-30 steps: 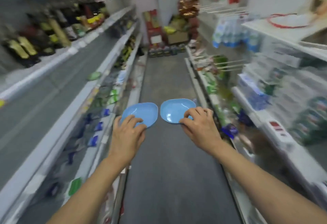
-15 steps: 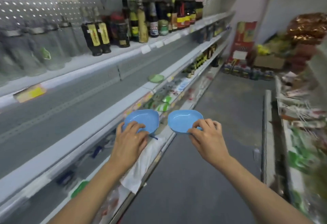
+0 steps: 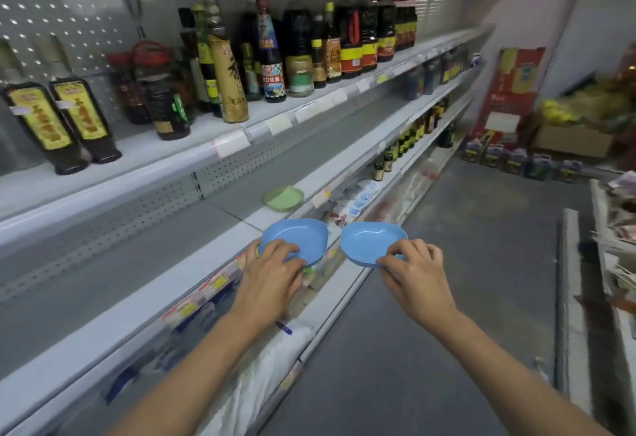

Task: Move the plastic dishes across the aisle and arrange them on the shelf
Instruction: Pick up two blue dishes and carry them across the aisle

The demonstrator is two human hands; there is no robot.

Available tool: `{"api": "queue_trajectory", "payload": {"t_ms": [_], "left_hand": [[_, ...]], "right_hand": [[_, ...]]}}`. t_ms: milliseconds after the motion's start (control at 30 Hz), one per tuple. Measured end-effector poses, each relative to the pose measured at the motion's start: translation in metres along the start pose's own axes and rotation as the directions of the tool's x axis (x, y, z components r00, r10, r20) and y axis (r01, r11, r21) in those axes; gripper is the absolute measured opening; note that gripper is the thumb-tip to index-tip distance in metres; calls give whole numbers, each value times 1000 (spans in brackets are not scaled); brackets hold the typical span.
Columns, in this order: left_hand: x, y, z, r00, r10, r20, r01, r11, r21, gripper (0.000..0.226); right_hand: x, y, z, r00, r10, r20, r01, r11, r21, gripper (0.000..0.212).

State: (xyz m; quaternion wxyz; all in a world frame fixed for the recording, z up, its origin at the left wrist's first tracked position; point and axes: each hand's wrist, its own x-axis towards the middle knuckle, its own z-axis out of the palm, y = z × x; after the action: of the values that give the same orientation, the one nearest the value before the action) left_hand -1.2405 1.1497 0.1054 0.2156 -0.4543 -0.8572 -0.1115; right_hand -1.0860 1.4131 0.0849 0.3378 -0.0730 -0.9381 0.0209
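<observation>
I carry two shallow blue plastic dishes side by side in front of me. My left hand [image 3: 272, 277] grips the near rim of the left blue dish [image 3: 296, 237], which hovers over the front edge of the grey middle shelf [image 3: 144, 263]. My right hand [image 3: 414, 275] pinches the near rim of the right blue dish [image 3: 370, 241], held over the aisle floor. A green plastic dish [image 3: 284, 197] lies on that same shelf, a little farther along.
Dark sauce and oil bottles [image 3: 268, 57] crowd the shelf above. Packets fill the lower shelf [image 3: 358, 201] under the dishes. The grey aisle floor [image 3: 447, 298] runs to stacked boxes [image 3: 512, 98] at the far end. Another rack's edge [image 3: 578, 298] stands on the right.
My view has turned left from looking down the aisle to facing the left shelving. Both hands, still holding the blue dishes, have come nearer to the middle shelf.
</observation>
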Motion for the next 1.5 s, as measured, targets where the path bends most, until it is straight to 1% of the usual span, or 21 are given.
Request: {"api": "queue_trajectory", "payload": {"t_ms": [33, 67, 167, 300, 400, 500, 600, 633, 733, 800, 867, 933, 1000, 1067, 1133, 1233, 1333, 1367, 1400, 1433, 1500], "left_hand": [[10, -1, 12, 999, -30, 12, 29, 999, 31, 9], [21, -3, 22, 997, -76, 20, 75, 996, 56, 7], [42, -3, 45, 971, -228, 68, 219, 969, 114, 12], [67, 0, 63, 923, -382, 51, 369, 914, 171, 12], [88, -6, 82, 886, -461, 40, 441, 868, 226, 10], [121, -21, 111, 862, -504, 57, 476, 842, 255, 9], [166, -39, 152, 847, -530, 43, 503, 825, 259, 24], [181, -47, 166, 848, -529, 33, 505, 825, 255, 24], [231, -76, 209, 855, -517, 37, 496, 837, 232, 8], [265, -91, 235, 848, -528, 50, 507, 834, 217, 12], [299, -100, 259, 869, -492, 48, 473, 856, 209, 14], [330, -102, 280, 875, -477, 87, 451, 867, 211, 16], [355, -99, 299, 845, -508, 166, 464, 852, 244, 19], [377, -99, 316, 799, -553, 238, 486, 825, 288, 21], [395, -102, 332, 736, -609, 294, 518, 788, 334, 23], [407, -108, 356, 626, -683, 376, 539, 728, 424, 33], [412, -107, 366, 536, -728, 427, 568, 685, 456, 29], [413, -104, 368, 522, -730, 442, 566, 684, 460, 26], [412, -101, 372, 529, -723, 444, 575, 691, 439, 29], [412, -97, 375, 526, -725, 444, 601, 686, 410, 38], [409, -86, 369, 514, -774, 370, 666, 632, 396, 46]], "right_hand": [[14, 15, 15, 999, -29, 15, 29, 999, 14, 16], [29, 30, 29, 998, -52, 28, 51, 998, 34, 16], [68, 65, 67, 990, -128, 66, 120, 986, 116, 15], [120, 103, 104, 956, -267, 122, 241, 951, 192, 14], [158, 122, 132, 929, -349, 122, 315, 919, 236, 12], [196, 140, 169, 914, -382, 138, 337, 904, 264, 16], [233, 161, 211, 901, -411, 140, 365, 891, 270, 18], [247, 168, 226, 895, -423, 141, 376, 885, 273, 18], [290, 189, 267, 885, -431, 175, 375, 884, 280, 18], [318, 205, 289, 881, -435, 188, 374, 882, 286, 17], [344, 222, 306, 877, -445, 180, 390, 879, 274, 17], [370, 238, 321, 879, -437, 190, 380, 884, 274, 19], [389, 253, 336, 887, -418, 197, 359, 892, 276, 20], [405, 266, 351, 883, -433, 182, 374, 882, 286, 14], [422, 276, 367, 867, -468, 169, 404, 860, 310, 11], [441, 288, 398, 837, -519, 170, 438, 824, 361, 12], [453, 287, 427, 794, -576, 198, 457, 778, 431, 18], [454, 285, 435, 779, -595, 198, 462, 758, 460, 18], [454, 283, 442, 769, -611, 190, 466, 738, 488, 17], [454, 280, 448, 758, -628, 177, 473, 716, 513, 15], [453, 274, 457, 732, -665, 150, 495, 670, 553, 12]]}}
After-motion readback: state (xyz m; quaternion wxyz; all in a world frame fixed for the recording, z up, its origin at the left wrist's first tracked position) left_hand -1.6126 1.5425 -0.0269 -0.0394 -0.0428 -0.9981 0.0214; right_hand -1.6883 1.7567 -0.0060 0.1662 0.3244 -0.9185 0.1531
